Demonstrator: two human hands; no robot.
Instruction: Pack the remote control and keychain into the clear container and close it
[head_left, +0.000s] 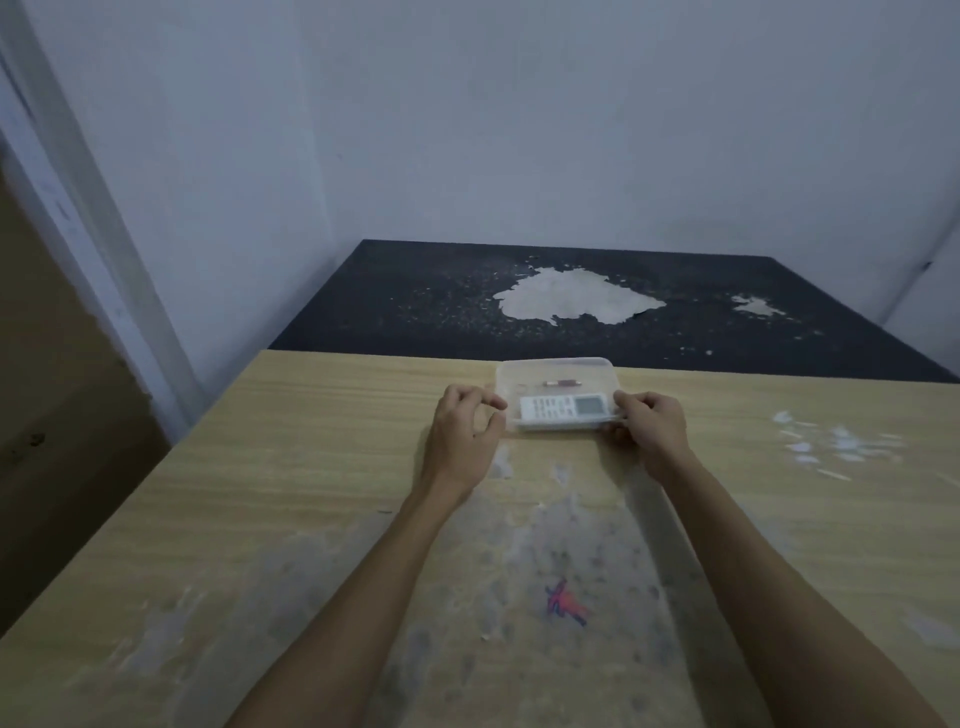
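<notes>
I see the clear container (558, 392) at the far edge of the wooden table (260, 467), with the white remote control (565, 407) inside near its front wall and the keychain (562, 384) behind it. My left hand (464, 434) sits just left of the container, fingers curled and slightly apart at its rim. My right hand (652, 428) pinches the container's right front corner.

Pale bluish walls (519, 114) meeting in a corner, worn light wooden tabletop (260, 493), dark peeling surface (415, 291) behind, dim light
</notes>
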